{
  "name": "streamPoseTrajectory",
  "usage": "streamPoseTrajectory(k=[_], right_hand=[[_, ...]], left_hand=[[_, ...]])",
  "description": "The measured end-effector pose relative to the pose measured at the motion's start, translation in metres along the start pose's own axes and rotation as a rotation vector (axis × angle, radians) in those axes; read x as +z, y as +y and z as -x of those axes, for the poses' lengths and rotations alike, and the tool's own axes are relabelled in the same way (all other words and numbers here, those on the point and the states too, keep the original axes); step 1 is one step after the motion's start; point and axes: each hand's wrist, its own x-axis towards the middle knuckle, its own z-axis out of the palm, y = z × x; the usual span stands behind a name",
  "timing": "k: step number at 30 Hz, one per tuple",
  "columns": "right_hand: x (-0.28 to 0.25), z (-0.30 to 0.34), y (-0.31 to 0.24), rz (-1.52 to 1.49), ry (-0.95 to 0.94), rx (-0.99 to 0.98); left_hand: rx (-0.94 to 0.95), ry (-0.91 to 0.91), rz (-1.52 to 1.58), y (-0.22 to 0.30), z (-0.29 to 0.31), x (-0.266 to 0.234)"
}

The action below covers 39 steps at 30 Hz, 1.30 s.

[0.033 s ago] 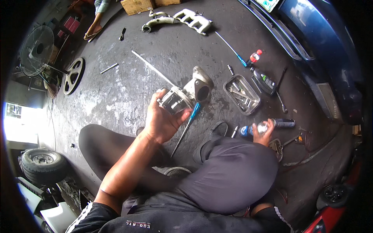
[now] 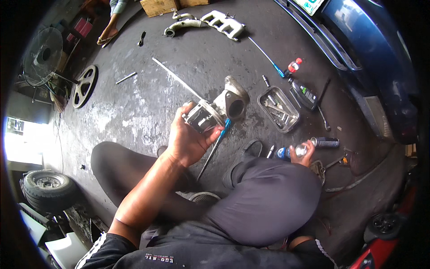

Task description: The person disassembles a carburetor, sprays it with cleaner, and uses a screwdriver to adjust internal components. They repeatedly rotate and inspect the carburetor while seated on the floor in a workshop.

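My left hand (image 2: 183, 143) grips a grey metal throttle body (image 2: 204, 115), thumb and fingers spread around its lower housing. An oval-flanged metal outlet (image 2: 234, 107) juts from its right side. My right hand (image 2: 303, 153) is beyond my right knee, with its fingers curled around a bottle that has a blue label (image 2: 282, 153) and a clear end; the knee hides part of the grip. A blue-handled screwdriver (image 2: 210, 154) lies on the floor behind the throttle body. A long thin rod (image 2: 174, 77) extends up and left from behind it.
A metal tray of sockets and wrenches (image 2: 278, 110) sits right of centre, beside a dark bottle (image 2: 303, 94) and a red-capped bottle (image 2: 294, 65). A dark spray can (image 2: 325, 142) lies near my right hand. An intake manifold (image 2: 224, 24) lies far ahead; a blue car (image 2: 371, 54) stands right.
The throttle body has shifted slightly to the right in my left hand's grip. My right hand's fingers have moved a little around the bottle.
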Motion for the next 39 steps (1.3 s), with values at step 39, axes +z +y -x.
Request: streamPoseTrajectory(k=[39], right_hand=[[0.029,-0.044,-0.461,-0.394,-1.099,-0.077]], left_hand=[[0.234,-0.513,-0.699,0.036,0.130,-0.028]])
